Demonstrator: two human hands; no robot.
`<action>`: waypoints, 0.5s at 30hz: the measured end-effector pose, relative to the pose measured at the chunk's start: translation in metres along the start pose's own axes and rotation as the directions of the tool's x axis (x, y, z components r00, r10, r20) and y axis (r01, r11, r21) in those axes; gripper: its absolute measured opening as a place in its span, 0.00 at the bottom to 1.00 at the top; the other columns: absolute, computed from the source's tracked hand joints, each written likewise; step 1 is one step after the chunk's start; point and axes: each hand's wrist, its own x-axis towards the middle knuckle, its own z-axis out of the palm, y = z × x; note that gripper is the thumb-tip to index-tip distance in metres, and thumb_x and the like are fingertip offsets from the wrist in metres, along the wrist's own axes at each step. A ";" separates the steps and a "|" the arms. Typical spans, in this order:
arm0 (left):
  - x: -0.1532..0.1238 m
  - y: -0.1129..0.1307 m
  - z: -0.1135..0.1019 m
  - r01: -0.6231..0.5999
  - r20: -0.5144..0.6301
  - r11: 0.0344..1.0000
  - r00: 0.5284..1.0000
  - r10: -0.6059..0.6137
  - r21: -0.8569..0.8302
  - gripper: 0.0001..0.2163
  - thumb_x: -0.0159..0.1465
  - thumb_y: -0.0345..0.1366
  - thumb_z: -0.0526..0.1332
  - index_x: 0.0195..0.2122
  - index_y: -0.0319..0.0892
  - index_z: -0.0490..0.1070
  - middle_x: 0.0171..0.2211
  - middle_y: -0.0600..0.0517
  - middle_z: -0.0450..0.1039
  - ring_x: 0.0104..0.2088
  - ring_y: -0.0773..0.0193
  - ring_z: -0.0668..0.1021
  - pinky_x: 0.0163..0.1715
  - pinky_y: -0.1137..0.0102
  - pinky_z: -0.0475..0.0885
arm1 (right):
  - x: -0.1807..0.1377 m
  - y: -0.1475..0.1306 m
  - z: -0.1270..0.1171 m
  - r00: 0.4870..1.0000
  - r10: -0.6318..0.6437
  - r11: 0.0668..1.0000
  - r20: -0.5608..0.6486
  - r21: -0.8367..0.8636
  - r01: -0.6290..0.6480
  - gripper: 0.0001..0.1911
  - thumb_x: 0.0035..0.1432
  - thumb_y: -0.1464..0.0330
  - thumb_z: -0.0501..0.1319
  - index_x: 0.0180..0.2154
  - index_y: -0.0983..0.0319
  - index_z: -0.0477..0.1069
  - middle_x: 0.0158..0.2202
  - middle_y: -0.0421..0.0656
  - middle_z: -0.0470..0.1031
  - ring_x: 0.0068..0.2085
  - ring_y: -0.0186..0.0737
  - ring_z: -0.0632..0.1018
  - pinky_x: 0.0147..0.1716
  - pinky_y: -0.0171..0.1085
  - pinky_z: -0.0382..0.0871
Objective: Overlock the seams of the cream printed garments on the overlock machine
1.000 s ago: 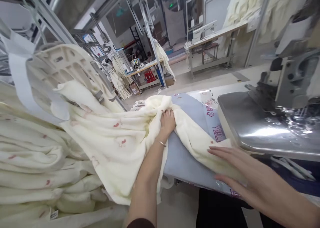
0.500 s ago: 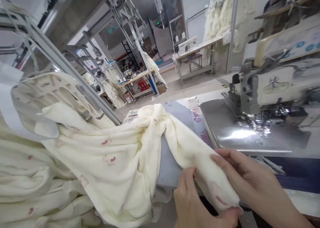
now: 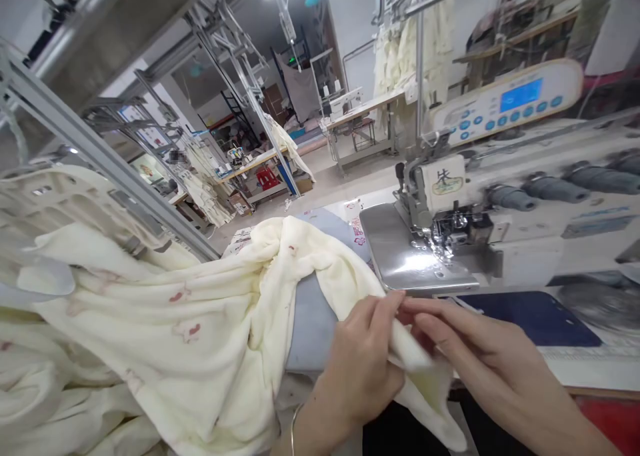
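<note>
the cream fleece garment (image 3: pixel 210 309) is seen spread well to the left of the overlock sewing machine (image 3: pixel 450 223), with 1 end drawn up just in front of the machine's steel bed (image 3: pixel 395 256). that end is pinched by the left hand (image 3: pixel 363 369), thumb and fingers closed on a fold of the cloth, a thin bracelet (image 3: pixel 293 429) showing at the wrist. the same fold is taken from the other side by the right hand (image 3: pixel 480 363), fingers laid long over it and pressed shut. the 2 hands are touching, just in front of the machine.

the cloth is judged soft, light and limp: it sags off the grey-blue table cover (image 3: pixel 307 323) left of the machine and bunches wherever it is not held. some stretch and a fluffy, non-slip surface are to be expected, so it is best taken at the edge with 2 pinches set close together, as here, and not by the loose middle.

more cream fabric is heaped far left of the machine (image 3: pixel 45 389), cut off by the frame. the right thumb is hidden under the fold. the tail of the garment below the hands is lost at the lower edge. the needle area is blurred by glare, and the small red prints cannot be made out.
</note>
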 end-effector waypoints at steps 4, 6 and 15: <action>-0.004 -0.002 0.003 0.143 -0.070 0.990 0.987 -0.144 -0.020 0.16 0.51 0.20 0.53 0.39 0.41 0.68 0.32 0.51 0.69 0.31 0.64 0.73 0.29 0.72 0.68 | -0.032 0.018 0.003 0.998 -0.052 0.987 -0.032 -0.155 0.046 0.15 0.63 0.55 0.57 0.46 0.55 0.70 0.40 0.37 0.78 0.36 0.33 0.80 0.31 0.25 0.75; -0.009 0.002 0.007 0.136 -0.176 0.991 0.976 -0.132 0.009 0.09 0.53 0.22 0.54 0.31 0.41 0.65 0.27 0.52 0.66 0.28 0.65 0.71 0.26 0.72 0.65 | -0.054 0.034 0.010 0.997 -0.078 0.944 0.023 -0.320 0.081 0.20 0.62 0.53 0.57 0.49 0.59 0.67 0.44 0.42 0.77 0.41 0.38 0.80 0.36 0.31 0.77; -0.014 0.019 0.014 -0.088 0.063 0.970 0.995 0.076 0.224 0.25 0.44 0.26 0.53 0.47 0.38 0.64 0.48 0.39 0.73 0.40 0.53 0.79 0.28 0.67 0.75 | -0.055 0.063 -0.020 0.949 -0.313 0.801 -0.019 -0.542 0.254 0.14 0.66 0.72 0.47 0.46 0.65 0.68 0.35 0.45 0.78 0.31 0.40 0.80 0.26 0.34 0.75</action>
